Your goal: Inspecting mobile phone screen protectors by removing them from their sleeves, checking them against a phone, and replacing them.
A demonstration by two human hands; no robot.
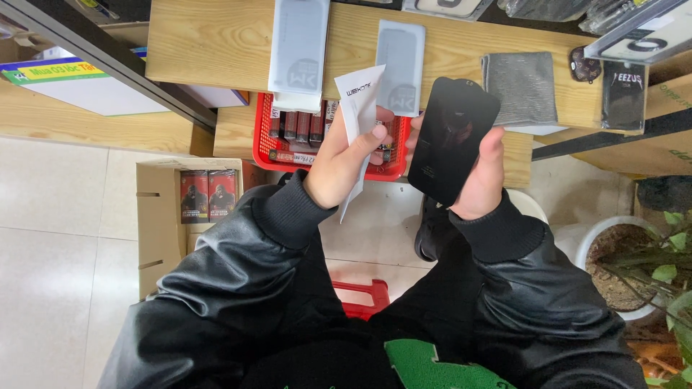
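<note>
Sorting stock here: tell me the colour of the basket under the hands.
Red basket, clearest in the head view.

on the wooden bench [216,43] in front of me lie two pale flat sleeves [298,47], a folded grey cloth [520,88] and a small dark packet [623,95]. a red basket [265,148] sits on the lower shelf, a cardboard box [155,216] of red-and-black packs stands on the tiled floor, and a potted plant [649,274] is at my right.
</note>
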